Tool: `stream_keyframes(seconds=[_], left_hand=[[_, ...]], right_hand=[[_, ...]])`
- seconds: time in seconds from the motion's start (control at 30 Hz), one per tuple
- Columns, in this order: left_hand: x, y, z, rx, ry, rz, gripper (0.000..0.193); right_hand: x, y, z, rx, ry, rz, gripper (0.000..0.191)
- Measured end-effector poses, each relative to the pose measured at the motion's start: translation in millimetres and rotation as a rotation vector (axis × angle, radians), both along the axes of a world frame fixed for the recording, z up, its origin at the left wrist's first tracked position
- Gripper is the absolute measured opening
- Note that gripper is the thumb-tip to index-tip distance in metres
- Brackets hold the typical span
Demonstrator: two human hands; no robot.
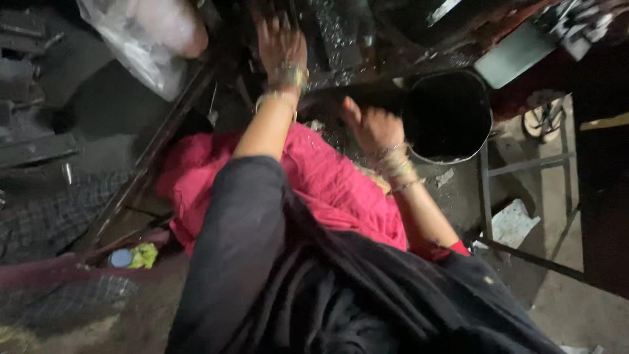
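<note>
My left hand point(280, 40) reaches forward over a dark, wet-looking metal surface point(341, 39), fingers spread and flat, with bangles at the wrist. My right hand point(370, 124) is lower and closer, next to a round black bucket point(448, 117); its fingers are curled, and blur hides whether anything is in them. Pink cloth point(327, 177) covers my lap below both arms, and a dark shawl point(341, 288) hangs over it.
A clear plastic bag point(147, 36) lies at the upper left. A metal stand point(517, 196) holds the bucket. A sandal point(544, 118) sits on the floor at right. Checked fabric point(59, 210) and a small blue-and-green item point(134, 255) lie at left.
</note>
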State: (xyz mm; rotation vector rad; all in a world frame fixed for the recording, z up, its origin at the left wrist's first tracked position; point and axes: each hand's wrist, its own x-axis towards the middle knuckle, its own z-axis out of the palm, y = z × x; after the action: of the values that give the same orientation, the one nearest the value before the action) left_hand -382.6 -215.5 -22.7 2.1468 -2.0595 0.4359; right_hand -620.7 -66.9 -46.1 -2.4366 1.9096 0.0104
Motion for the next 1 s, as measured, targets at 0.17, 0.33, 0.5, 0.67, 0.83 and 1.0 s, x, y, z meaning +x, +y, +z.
stream_keyframes(seconds=[0.17,0.33,0.5,0.67,0.83,1.0], left_hand=[[10.5,-8.2,-1.7,-0.117,0.02,-0.023,0.045],[15.6,-3.0,-8.7,0.029,0.076,-0.041,0.039],[16.5,9.8,-16.5,-0.014,0.122,-0.107,0.04],[4.2,75.1,-9.6,-0.086,0.07,-0.355,0.057],[4.7,77.6,-3.8,-0.252,0.092,-0.566,0.027],[-52.7,40.5,11.7,-0.274,-0.133,-0.081,0.032]], right_hand=[[-16.6,15.2,-33.6,-0.096,-0.097,-0.005,0.042],[-2.2,31.9,-57.2,-0.122,-0.134,-0.053,0.061],[11.4,2.0,37.9,-0.347,-0.389,-0.119,0.059],[18.9,-2.3,117.5,-0.247,-0.765,-0.273,0.059],[19.0,6.4,115.9,-0.195,-0.749,-0.388,0.058],[24.6,4.5,108.3,-0.234,-0.614,-0.352,0.055]])
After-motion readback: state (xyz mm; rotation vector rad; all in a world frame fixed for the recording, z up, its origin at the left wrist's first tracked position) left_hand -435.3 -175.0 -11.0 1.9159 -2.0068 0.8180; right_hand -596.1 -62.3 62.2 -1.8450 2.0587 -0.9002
